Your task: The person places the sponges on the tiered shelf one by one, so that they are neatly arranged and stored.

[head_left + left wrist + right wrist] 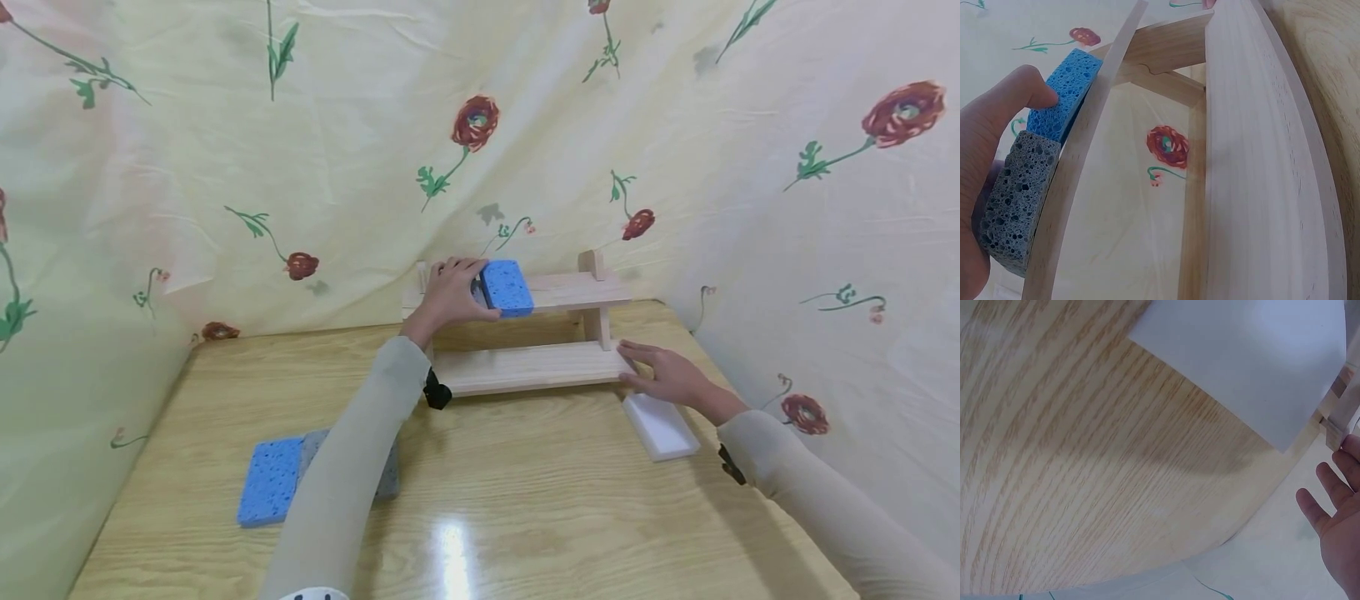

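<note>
A two-tier wooden shelf [525,367] stands at the back of the table. On its upper board my left hand [450,292] holds a blue sponge [510,287], thumb pressed on it. Beside that sponge, closer to the palm, sits a grey sponge [1019,200], seen mostly in the left wrist view. The other left fingers are largely hidden behind the sponges. At the right end of the lower board, my right hand [667,375] touches the wood with its fingertips, fingers spread and fairly straight. Below that hand lies a white rectangular block [662,427].
Another blue sponge [270,483] and grey sponge material [388,479] lie at the table's left, partly covered by the left sleeve. Flower-patterned cloth [337,167] hangs behind and along both sides of the wooden table [525,500].
</note>
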Demonstrator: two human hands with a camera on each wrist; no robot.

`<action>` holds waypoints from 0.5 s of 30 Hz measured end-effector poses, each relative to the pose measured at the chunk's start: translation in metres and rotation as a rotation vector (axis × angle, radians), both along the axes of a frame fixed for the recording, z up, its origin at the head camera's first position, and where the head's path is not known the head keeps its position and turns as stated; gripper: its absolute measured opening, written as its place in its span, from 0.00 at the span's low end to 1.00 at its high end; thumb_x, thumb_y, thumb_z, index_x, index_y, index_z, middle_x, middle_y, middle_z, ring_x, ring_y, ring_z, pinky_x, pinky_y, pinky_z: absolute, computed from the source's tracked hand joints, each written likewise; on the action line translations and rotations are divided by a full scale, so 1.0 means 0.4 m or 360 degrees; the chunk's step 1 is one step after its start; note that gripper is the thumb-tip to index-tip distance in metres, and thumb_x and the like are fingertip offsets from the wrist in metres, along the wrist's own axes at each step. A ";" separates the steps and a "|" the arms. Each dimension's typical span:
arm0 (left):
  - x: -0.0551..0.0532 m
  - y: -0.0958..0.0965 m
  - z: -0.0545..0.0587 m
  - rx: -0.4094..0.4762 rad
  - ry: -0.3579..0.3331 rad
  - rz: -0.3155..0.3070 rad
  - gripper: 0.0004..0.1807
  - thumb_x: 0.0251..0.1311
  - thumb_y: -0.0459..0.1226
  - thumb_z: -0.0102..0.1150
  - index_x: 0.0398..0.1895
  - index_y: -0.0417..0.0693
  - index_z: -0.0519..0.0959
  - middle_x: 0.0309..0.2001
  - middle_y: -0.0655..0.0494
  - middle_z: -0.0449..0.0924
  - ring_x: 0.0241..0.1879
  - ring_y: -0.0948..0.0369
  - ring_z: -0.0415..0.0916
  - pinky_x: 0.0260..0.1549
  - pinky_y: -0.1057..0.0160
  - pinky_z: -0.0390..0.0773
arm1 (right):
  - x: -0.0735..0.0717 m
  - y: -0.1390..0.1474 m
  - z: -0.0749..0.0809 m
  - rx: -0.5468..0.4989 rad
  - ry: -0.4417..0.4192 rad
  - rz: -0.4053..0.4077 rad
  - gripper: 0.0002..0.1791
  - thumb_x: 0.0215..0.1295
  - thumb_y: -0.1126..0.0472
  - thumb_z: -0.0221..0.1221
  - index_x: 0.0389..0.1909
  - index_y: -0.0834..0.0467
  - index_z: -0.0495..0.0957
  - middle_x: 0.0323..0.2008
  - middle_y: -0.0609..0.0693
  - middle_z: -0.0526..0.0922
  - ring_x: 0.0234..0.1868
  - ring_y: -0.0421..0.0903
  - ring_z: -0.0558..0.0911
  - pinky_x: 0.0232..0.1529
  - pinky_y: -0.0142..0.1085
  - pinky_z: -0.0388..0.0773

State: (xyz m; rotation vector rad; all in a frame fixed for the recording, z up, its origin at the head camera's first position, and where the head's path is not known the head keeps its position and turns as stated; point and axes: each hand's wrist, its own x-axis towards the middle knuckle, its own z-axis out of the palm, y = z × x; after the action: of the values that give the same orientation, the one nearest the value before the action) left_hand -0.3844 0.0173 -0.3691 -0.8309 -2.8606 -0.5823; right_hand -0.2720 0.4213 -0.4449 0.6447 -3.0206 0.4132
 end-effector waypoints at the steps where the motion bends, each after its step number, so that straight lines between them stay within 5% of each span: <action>1: 0.000 0.000 0.001 -0.0003 -0.0005 0.0003 0.56 0.49 0.64 0.68 0.80 0.52 0.59 0.76 0.51 0.64 0.73 0.50 0.58 0.70 0.46 0.56 | -0.001 0.000 0.000 -0.0001 -0.0001 0.0002 0.34 0.72 0.50 0.60 0.69 0.71 0.69 0.71 0.67 0.69 0.70 0.70 0.69 0.65 0.63 0.68; 15: 0.001 -0.003 0.004 -0.0002 -0.0057 -0.0004 0.57 0.49 0.63 0.69 0.80 0.50 0.58 0.76 0.51 0.63 0.73 0.49 0.57 0.70 0.45 0.55 | 0.003 -0.005 0.005 -0.0006 -0.0025 -0.0021 0.35 0.73 0.50 0.59 0.69 0.72 0.68 0.71 0.67 0.69 0.70 0.70 0.68 0.67 0.63 0.67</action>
State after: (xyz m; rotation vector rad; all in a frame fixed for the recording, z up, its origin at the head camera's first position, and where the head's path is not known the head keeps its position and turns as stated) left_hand -0.3840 0.0163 -0.3675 -0.8326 -2.8927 -0.6013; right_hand -0.2710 0.4193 -0.4430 0.6238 -3.0363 0.4258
